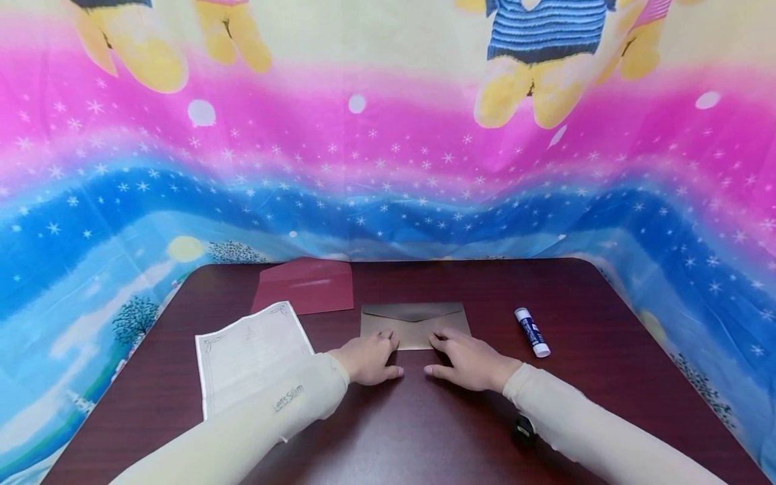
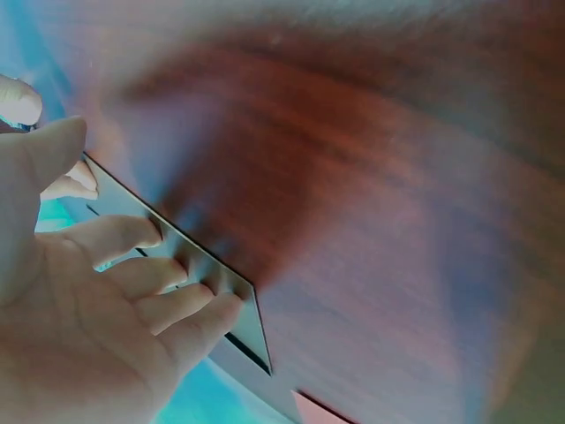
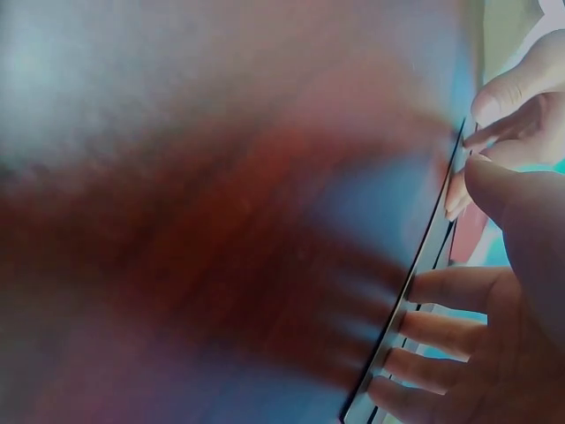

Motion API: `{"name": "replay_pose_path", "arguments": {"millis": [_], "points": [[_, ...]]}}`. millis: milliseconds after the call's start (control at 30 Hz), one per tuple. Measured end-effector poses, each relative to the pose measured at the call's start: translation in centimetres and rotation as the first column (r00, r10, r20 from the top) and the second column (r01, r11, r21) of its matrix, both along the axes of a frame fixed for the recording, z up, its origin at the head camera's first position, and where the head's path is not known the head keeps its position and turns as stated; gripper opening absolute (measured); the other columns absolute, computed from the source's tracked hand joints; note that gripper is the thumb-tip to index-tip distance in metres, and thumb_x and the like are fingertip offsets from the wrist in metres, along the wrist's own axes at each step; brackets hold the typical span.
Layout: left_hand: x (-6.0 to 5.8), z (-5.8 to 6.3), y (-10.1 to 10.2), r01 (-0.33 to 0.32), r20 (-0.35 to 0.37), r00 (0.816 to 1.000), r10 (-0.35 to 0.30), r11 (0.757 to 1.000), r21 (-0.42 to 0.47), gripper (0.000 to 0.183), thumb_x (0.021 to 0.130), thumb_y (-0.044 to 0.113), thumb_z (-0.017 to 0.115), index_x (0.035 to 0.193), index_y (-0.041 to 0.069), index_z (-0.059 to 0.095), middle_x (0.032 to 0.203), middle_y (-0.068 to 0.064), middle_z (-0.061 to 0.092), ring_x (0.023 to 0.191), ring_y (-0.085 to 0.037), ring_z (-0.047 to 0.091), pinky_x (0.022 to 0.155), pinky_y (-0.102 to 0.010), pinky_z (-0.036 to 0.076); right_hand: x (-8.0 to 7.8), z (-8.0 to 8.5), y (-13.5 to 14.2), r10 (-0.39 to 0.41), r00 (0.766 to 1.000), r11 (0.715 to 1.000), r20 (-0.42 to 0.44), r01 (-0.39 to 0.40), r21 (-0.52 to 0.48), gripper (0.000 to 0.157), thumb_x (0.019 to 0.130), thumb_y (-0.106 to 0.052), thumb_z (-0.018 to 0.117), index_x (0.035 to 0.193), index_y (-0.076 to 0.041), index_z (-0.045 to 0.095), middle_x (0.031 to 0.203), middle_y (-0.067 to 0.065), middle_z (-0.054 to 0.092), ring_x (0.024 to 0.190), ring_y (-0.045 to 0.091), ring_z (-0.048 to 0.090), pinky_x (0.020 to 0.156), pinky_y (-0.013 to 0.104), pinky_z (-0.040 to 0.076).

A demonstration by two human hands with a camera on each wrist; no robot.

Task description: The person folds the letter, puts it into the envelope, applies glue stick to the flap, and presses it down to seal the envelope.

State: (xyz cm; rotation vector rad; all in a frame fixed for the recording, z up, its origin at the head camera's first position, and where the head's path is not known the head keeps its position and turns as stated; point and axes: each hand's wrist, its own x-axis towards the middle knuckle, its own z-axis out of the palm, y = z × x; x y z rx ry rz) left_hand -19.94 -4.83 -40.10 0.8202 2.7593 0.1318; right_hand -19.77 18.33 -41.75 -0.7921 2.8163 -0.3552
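Observation:
A brown-gold envelope (image 1: 415, 325) lies flat on the dark wooden table, its pointed flap along the far side. My left hand (image 1: 371, 357) rests its fingertips on the envelope's near left part, the thumb off its near edge. On the near right part lie the fingertips of my right hand (image 1: 469, 360), thumb also off the paper. In the left wrist view, the left fingers (image 2: 168, 283) touch the envelope (image 2: 256, 331) with the palm raised. The right wrist view has the right fingers (image 3: 433, 349) spread along the envelope's edge (image 3: 360, 408).
At the back left lies a red envelope (image 1: 309, 289) with its flap unfolded. A white bordered sheet (image 1: 254, 350) sits left, partly under my left forearm. A glue stick (image 1: 532, 333) lies to the right. Behind the table (image 1: 412, 431) hangs a printed cloth (image 1: 364, 155).

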Motion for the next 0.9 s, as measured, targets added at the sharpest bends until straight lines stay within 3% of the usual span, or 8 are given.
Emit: {"name": "replay_pose_path", "arguments": {"millis": [233, 567, 733, 900], "points": [[-1.5, 0.4, 0.4, -0.039, 0.037, 0.999, 0.04, 0.999, -0.016, 0.05, 0.096, 0.044, 0.066, 0.129, 0.007, 0.062, 0.126, -0.009, 0.063, 0.122, -0.025, 0.06, 0.104, -0.042, 0.051, -1.5, 0.2, -0.2, -0.03, 0.999, 1.0, 0.017, 0.03, 0.001, 0.068, 0.097, -0.048, 0.063, 0.144, 0.0, 0.053, 0.152, 0.016, 0.05, 0.141, 0.031, 0.049, 0.113, 0.049, 0.044], [-3.9, 0.1, 0.7, -0.128, 0.081, 0.989, 0.127, 0.992, 0.007, 0.052, 0.098, 0.045, 0.063, 0.134, 0.008, 0.058, 0.128, -0.009, 0.061, 0.126, -0.025, 0.059, 0.107, -0.044, 0.049, -3.8, 0.4, -0.8, -0.085, 0.995, 0.996, 0.049, 0.084, 0.014, 0.067, 0.097, -0.048, 0.063, 0.145, -0.002, 0.052, 0.155, 0.019, 0.047, 0.145, 0.035, 0.045, 0.117, 0.051, 0.039], [-4.9, 0.0, 0.9, -0.169, 0.087, 0.982, 0.167, 0.986, 0.01, 0.056, 0.099, 0.046, 0.061, 0.141, 0.009, 0.056, 0.139, -0.01, 0.057, 0.134, -0.027, 0.054, 0.111, -0.045, 0.046, -5.0, 0.4, -1.0, -0.092, 0.994, 0.996, 0.057, 0.092, 0.005, 0.067, 0.098, -0.046, 0.063, 0.145, -0.001, 0.052, 0.155, 0.021, 0.046, 0.145, 0.037, 0.044, 0.117, 0.052, 0.039], [-5.6, 0.0, 0.9, -0.214, 0.128, 0.969, 0.211, 0.977, 0.017, 0.063, 0.102, 0.047, 0.055, 0.152, 0.011, 0.046, 0.163, -0.011, 0.035, 0.152, -0.03, 0.033, 0.122, -0.046, 0.033, -6.1, 0.3, -1.4, -0.116, 0.991, 0.993, 0.065, 0.115, 0.019, 0.067, 0.098, -0.047, 0.062, 0.146, -0.001, 0.051, 0.156, 0.021, 0.044, 0.147, 0.037, 0.041, 0.118, 0.052, 0.037]]}}
